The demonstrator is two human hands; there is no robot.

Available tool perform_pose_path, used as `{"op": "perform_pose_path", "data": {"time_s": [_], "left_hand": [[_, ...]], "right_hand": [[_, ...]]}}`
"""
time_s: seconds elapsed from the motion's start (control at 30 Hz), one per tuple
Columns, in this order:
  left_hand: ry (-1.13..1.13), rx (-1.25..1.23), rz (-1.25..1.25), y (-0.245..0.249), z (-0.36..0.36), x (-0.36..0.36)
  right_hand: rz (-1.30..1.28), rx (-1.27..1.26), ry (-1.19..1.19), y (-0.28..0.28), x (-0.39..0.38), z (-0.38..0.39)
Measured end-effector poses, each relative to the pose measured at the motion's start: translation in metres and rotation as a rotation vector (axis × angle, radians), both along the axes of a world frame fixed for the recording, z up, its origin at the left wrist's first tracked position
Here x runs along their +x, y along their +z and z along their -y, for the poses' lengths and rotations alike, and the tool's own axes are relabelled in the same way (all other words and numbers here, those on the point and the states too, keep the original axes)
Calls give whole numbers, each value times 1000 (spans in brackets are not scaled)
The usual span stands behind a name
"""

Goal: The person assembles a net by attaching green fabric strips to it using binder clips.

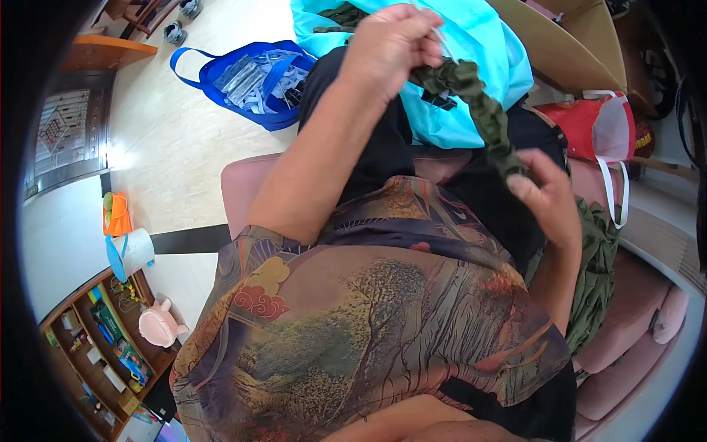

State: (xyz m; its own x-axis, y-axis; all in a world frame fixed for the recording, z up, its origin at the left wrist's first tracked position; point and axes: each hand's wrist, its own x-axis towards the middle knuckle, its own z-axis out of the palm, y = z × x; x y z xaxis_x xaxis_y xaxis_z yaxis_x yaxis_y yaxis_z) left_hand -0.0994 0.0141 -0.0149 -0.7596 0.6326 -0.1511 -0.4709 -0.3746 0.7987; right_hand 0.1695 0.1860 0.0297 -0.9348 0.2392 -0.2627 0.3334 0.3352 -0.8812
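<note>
A gathered dark green fabric strip [482, 107] stretches between my two hands over my lap. My left hand [394, 48], at the upper middle, is closed on a thin white strip or stick at the strip's upper end. Lower right, my right hand [543, 193] pinches the lower end of the green strip between thumb and fingers. A small black piece shows beside the strip's upper part. Behind and under the strip lies a large turquoise bag [486, 37], with more green fabric [342, 16] at its upper left.
On the floor, a blue bag [213, 70] holds many pale strips. A cardboard box [567, 44] and a red and white bag [596, 129] are at upper right. Green fabric [593, 280] lies on the pink sofa [626, 317]. Shelves [88, 346] stand at lower left.
</note>
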Motion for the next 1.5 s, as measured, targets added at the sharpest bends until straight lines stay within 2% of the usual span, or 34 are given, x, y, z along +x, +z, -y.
{"op": "perform_pose_path", "data": {"time_s": [0.1,0.2,0.3,0.33,0.4,0.53,0.67,0.77,0.8,0.9,0.93,1.0,1.07,1.1,1.13,1.27,1.3,1.43,1.5], "left_hand": [[-67,14,-149,29,-20,45],[-65,36,-179,33,-24,53],[13,18,-130,22,-17,39],[23,12,-98,19,-10,31],[-14,37,-37,6,0,22],[77,35,26,-14,-4,2],[124,9,51,-20,-3,-7],[47,4,2,-8,-14,11],[19,44,-12,1,-18,22],[-25,-12,-133,17,-30,46],[-55,21,-146,17,-30,50],[24,-4,-112,9,-25,41],[116,35,-53,3,-16,21],[121,-22,-91,-3,-9,10],[124,-10,-29,-7,-5,7],[194,68,101,-45,-4,-22],[192,55,193,-34,1,-18],[175,58,103,-28,6,-27],[128,56,66,-14,-2,-17]], "right_hand": [[-337,427,17,16,-35,10],[-326,126,-5,-2,-62,27],[-255,186,-34,-13,-67,35],[-262,299,26,-16,-63,33],[-237,321,35,-8,-58,36],[-123,454,22,-7,-33,20],[-104,295,75,1,-6,19],[-118,254,110,4,-13,12],[-172,147,39,2,-22,14],[-264,65,-34,-7,-57,25],[-293,87,-35,-11,-65,31],[-352,123,-36,-19,-76,41],[-224,213,6,-16,-67,35],[-160,259,31,-15,-61,31],[-196,297,26,-18,-55,29],[-17,216,18,-4,-22,20],[0,209,21,-6,-10,16],[90,201,48,-6,-2,7],[-35,293,2,0,-18,14]]}}
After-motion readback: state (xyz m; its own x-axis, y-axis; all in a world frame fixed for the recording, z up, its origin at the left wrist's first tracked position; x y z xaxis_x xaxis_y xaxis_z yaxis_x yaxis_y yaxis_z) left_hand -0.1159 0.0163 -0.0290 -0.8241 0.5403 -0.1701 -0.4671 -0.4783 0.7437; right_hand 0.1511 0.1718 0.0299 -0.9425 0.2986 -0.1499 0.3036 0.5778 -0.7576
